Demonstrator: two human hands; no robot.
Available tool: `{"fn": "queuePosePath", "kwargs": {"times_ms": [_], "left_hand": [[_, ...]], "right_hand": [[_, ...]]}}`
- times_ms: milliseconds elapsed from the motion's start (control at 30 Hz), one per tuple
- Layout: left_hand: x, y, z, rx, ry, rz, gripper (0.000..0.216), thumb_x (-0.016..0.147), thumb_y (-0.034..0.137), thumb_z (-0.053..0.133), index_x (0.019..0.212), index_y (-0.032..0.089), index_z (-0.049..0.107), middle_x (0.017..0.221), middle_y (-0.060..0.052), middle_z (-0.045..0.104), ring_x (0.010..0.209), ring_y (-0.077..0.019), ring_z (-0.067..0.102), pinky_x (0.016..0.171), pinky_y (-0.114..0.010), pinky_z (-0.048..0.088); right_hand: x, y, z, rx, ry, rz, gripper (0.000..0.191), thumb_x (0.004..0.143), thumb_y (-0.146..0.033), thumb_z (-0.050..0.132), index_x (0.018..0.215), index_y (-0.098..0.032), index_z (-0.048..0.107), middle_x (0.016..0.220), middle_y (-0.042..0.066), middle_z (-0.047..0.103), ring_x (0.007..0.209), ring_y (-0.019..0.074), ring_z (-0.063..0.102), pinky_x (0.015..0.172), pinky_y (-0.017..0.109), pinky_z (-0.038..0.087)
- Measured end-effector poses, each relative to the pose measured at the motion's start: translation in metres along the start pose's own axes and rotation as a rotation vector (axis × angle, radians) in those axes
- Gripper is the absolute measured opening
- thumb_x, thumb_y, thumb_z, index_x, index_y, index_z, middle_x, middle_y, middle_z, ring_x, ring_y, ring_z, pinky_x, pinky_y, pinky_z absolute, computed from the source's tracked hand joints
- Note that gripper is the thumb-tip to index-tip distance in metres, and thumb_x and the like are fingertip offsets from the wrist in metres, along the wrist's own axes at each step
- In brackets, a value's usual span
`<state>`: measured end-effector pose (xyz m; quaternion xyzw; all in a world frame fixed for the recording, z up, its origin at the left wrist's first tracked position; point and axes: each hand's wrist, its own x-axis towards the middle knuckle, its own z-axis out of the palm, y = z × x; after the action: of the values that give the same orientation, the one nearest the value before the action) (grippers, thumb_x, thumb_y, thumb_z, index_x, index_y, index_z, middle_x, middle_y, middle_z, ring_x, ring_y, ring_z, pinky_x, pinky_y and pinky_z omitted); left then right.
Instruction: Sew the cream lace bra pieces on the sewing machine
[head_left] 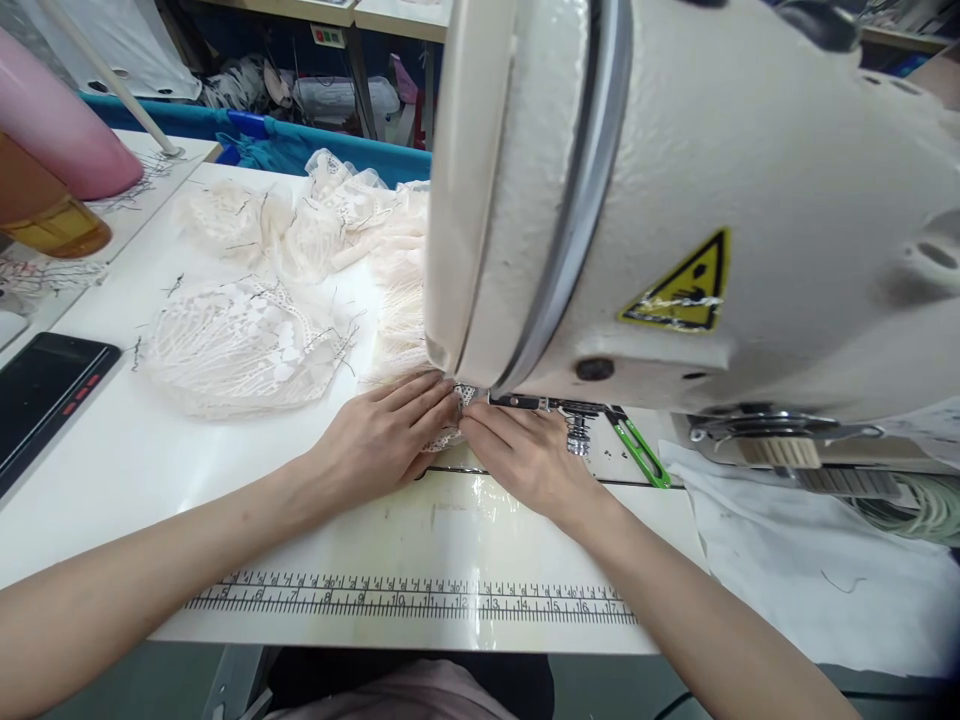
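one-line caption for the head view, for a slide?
Both hands, left hand and right hand, press a lace piece flat under the sewing machine head, more lace piled left.

The sewing machine (712, 180) has a matt, faintly grainy cream painted body with a shiny metal screw (578, 436) beneath. The table (150, 450) is glossy, smooth white. Far left, the lace (240, 345) is openwork cloth; the phone (37, 385) is glossy black.

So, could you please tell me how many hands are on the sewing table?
2: the left hand and right hand, fingertips meeting on the lace piece beneath the machine head.
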<state>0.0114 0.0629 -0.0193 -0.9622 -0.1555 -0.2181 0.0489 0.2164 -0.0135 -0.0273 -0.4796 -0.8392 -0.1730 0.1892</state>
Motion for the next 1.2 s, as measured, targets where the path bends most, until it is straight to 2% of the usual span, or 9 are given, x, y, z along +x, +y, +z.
{"fn": "queuePosePath", "kwargs": {"times_ms": [267, 467, 600, 700, 767, 867, 967, 1067, 1200], "left_hand": [[0.000, 0.002, 0.001, -0.007, -0.009, -0.007, 0.034, 0.093, 0.021, 0.048, 0.118, 0.008, 0.067, 0.123, -0.015, 0.068, 0.117, -0.0286, 0.064, 0.102, -0.043, 0.054], [0.001, 0.003, 0.002, -0.017, -0.003, -0.008, 0.035, 0.093, 0.021, 0.049, 0.122, 0.008, 0.065, 0.122, -0.015, 0.068, 0.118, -0.0292, 0.063, 0.101, -0.043, 0.055], [0.000, 0.003, 0.003, -0.039, -0.015, -0.021, 0.037, 0.092, 0.020, 0.050, 0.124, 0.009, 0.063, 0.125, -0.016, 0.067, 0.121, -0.0297, 0.061, 0.103, -0.043, 0.053], [-0.002, 0.003, 0.005, -0.025, -0.029, -0.024, 0.037, 0.092, 0.020, 0.049, 0.125, 0.009, 0.062, 0.126, -0.016, 0.066, 0.123, -0.0296, 0.060, 0.104, -0.044, 0.052], [-0.002, 0.004, 0.006, -0.015, -0.039, -0.020, 0.038, 0.092, 0.021, 0.049, 0.126, 0.010, 0.062, 0.126, -0.015, 0.066, 0.124, -0.0292, 0.059, 0.105, -0.043, 0.052], [-0.002, 0.004, 0.007, -0.006, -0.039, -0.013, 0.039, 0.093, 0.022, 0.047, 0.127, 0.010, 0.061, 0.128, -0.016, 0.065, 0.125, -0.0294, 0.058, 0.104, -0.043, 0.052], [-0.002, 0.004, 0.006, 0.025, -0.027, -0.006, 0.038, 0.096, 0.023, 0.045, 0.128, 0.009, 0.061, 0.128, -0.017, 0.065, 0.125, -0.0290, 0.059, 0.103, -0.042, 0.052], [-0.001, 0.003, 0.005, 0.077, -0.013, 0.052, 0.036, 0.099, 0.021, 0.041, 0.127, 0.010, 0.061, 0.127, -0.013, 0.066, 0.125, -0.0256, 0.059, 0.105, -0.038, 0.051], [-0.001, 0.002, 0.005, 0.093, 0.008, 0.111, 0.036, 0.100, 0.017, 0.039, 0.124, 0.007, 0.063, 0.124, -0.011, 0.068, 0.118, -0.0226, 0.064, 0.104, -0.036, 0.052]], "right_hand": [[-0.007, 0.005, -0.001, 0.069, -0.128, 0.054, 0.028, 0.089, -0.003, 0.048, 0.101, -0.022, 0.064, 0.101, 0.001, 0.070, 0.082, 0.0117, 0.061, 0.070, 0.027, 0.041], [-0.009, 0.008, -0.002, 0.062, -0.099, 0.061, 0.025, 0.090, -0.007, 0.052, 0.104, -0.022, 0.066, 0.099, 0.003, 0.071, 0.081, 0.0133, 0.063, 0.072, 0.028, 0.045], [-0.004, 0.008, -0.012, -0.113, -0.033, 0.019, 0.019, 0.090, -0.011, 0.058, 0.102, -0.023, 0.067, 0.098, 0.000, 0.073, 0.074, 0.0126, 0.063, 0.064, 0.029, 0.042], [0.000, 0.008, -0.017, -0.204, -0.033, 0.058, 0.016, 0.089, -0.013, 0.059, 0.096, -0.024, 0.068, 0.089, -0.002, 0.073, 0.061, 0.0112, 0.057, 0.053, 0.029, 0.033], [0.001, 0.010, -0.015, -0.165, -0.022, 0.080, 0.015, 0.089, -0.012, 0.058, 0.093, -0.023, 0.068, 0.080, -0.002, 0.071, 0.056, 0.0105, 0.052, 0.051, 0.029, 0.029], [-0.001, 0.015, -0.005, -0.053, 0.038, 0.088, 0.014, 0.091, -0.016, 0.055, 0.092, -0.023, 0.068, 0.071, -0.001, 0.068, 0.059, 0.0116, 0.054, 0.053, 0.028, 0.031], [-0.005, 0.019, 0.004, -0.038, 0.056, 0.100, 0.014, 0.092, -0.020, 0.054, 0.090, -0.024, 0.068, 0.065, -0.001, 0.065, 0.057, 0.0122, 0.053, 0.052, 0.029, 0.030], [-0.007, 0.020, 0.005, -0.065, 0.046, 0.089, 0.013, 0.091, -0.019, 0.057, 0.096, -0.024, 0.068, 0.070, -0.001, 0.068, 0.052, 0.0113, 0.049, 0.051, 0.030, 0.028], [-0.006, 0.018, 0.000, -0.108, 0.027, 0.024, 0.014, 0.089, -0.017, 0.061, 0.100, -0.023, 0.068, 0.087, -0.001, 0.073, 0.059, 0.0119, 0.055, 0.054, 0.031, 0.032]]}}
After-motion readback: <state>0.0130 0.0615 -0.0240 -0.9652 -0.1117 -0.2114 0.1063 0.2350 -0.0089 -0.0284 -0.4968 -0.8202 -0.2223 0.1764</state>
